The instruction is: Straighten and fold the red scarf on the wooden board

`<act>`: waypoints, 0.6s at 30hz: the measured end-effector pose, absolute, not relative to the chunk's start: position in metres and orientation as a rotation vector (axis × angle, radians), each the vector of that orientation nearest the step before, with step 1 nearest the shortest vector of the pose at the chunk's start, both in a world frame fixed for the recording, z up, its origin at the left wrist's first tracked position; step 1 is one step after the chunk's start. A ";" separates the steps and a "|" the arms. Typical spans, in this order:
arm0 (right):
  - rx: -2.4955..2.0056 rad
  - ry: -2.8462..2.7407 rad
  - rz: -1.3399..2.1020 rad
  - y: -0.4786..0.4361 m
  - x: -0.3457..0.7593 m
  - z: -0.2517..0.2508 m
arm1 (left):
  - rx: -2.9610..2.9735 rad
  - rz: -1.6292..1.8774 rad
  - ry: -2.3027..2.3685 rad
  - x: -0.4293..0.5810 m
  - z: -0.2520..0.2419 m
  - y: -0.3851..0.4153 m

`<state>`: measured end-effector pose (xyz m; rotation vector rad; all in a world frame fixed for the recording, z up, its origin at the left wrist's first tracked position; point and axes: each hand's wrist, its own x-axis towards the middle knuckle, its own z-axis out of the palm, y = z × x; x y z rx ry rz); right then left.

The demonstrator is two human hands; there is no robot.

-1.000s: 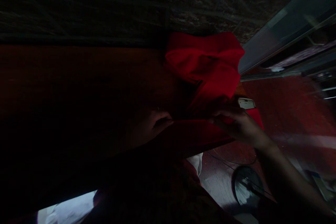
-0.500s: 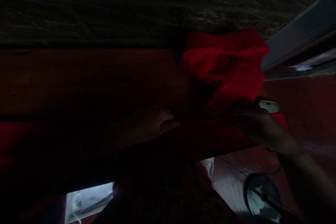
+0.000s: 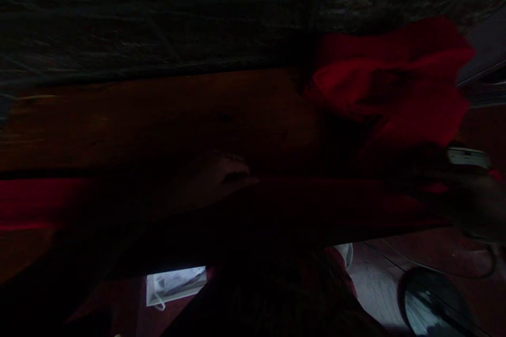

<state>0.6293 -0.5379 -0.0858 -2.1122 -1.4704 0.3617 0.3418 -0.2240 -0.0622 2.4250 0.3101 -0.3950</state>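
Note:
The scene is very dark. A long strip of red cloth (image 3: 312, 195) lies along the near edge of a brown wooden board (image 3: 166, 116). My left hand (image 3: 213, 176), with a ring on one finger, is at the strip's upper edge. Its fingers are curled and its thumb points right along the cloth, seemingly pinching it. At the strip's right end my right hand (image 3: 474, 202) is closed on the cloth, its fingertips lost in shadow. Beyond it a bunched heap of the same red cloth (image 3: 395, 79) rests on the board's right end.
A dark stone-textured wall or floor surface (image 3: 177, 21) runs behind the board. A pale phone-like object (image 3: 468, 158) sits beside my right hand. Below are a white box (image 3: 176, 287) with something pale in it, a round dark object (image 3: 432, 300) and a thin cable (image 3: 438, 271).
The view has shifted left, so the cloth heap and my right hand appear farther right. My left hand stays on the cloth's edge. More of the board's left end shows.

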 end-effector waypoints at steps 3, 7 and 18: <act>-2.149 -1.728 0.144 -0.536 0.616 -0.071 | 2.442 -0.266 0.223 0.342 -0.070 -0.225; -2.122 -1.980 -0.092 -0.511 0.578 -0.052 | 2.483 -0.105 0.143 0.345 -0.085 -0.234; -1.869 -1.907 0.368 -0.451 0.543 -0.071 | 2.400 0.047 0.063 0.366 -0.093 -0.271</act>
